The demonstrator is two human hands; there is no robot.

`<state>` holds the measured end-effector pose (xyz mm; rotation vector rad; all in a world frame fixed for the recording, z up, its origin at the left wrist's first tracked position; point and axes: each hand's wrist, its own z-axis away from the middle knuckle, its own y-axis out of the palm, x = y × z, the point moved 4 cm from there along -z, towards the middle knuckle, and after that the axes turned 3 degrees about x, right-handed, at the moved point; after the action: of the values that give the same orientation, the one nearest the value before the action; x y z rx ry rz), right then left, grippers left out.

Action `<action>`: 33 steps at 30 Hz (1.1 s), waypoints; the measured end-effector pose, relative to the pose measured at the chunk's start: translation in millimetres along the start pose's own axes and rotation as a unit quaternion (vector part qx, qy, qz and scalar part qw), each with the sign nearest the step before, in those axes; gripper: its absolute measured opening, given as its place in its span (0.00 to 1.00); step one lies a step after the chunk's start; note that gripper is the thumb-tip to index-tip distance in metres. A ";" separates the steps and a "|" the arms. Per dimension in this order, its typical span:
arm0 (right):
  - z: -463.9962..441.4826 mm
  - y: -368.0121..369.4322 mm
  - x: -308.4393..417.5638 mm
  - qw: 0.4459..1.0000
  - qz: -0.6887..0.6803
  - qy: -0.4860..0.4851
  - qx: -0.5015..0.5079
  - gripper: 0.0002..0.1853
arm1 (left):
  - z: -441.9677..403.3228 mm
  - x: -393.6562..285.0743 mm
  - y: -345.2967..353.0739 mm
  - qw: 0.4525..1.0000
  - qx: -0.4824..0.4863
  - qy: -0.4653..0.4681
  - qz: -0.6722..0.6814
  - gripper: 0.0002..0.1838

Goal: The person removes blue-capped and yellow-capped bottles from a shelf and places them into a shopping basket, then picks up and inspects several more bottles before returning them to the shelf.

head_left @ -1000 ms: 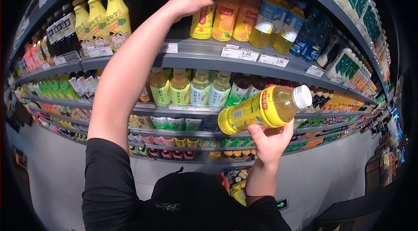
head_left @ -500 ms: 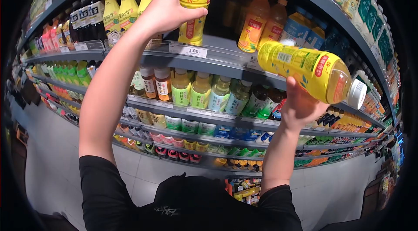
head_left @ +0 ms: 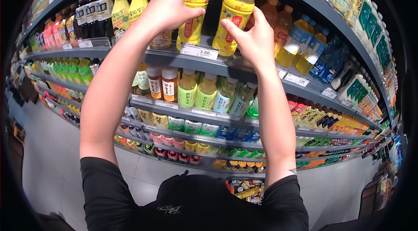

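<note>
My left hand point(head_left: 176, 6) is closed round a yellow-labelled drink bottle point(head_left: 190, 24) with a white cap, which stands upright at the shelf front behind a price tag point(head_left: 199, 52). To its right, my right hand point(head_left: 254, 35) grips a second yellow-labelled bottle point(head_left: 235, 13), also white-capped and nearly upright, leaning slightly right. A narrow dark gap separates the two bottles. Whether the base of the right one rests on the shelf point(head_left: 191, 62) I cannot tell. Orange drink bottles point(head_left: 284, 22) stand just beyond my right hand, partly hidden by it.
Yellow pear-shaped bottles point(head_left: 138, 0) stand left of my left hand, and blue-labelled bottles point(head_left: 300, 41) to the right. A clear plastic lip point(head_left: 93, 43) runs along the shelf edge. Lower shelves hold rows of tea bottles point(head_left: 204, 94). A container of goods point(head_left: 246, 187) is on the floor.
My right hand has brought its bottle up and left from a sideways tilt to nearly upright beside the other bottle. My left hand keeps its grip; the view has shifted slightly.
</note>
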<state>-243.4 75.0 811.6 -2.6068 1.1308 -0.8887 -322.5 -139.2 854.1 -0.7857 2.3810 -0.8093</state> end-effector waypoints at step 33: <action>-17.6 50.3 -24.2 0.987 0.000 0.072 0.140 0.35 | -20.2 5.3 -8.7 0.954 -0.004 0.002 -0.300 0.40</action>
<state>-297.3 58.5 796.3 -2.3461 0.9581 -1.1612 -335.5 -140.8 872.5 -1.5475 2.1577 -1.0245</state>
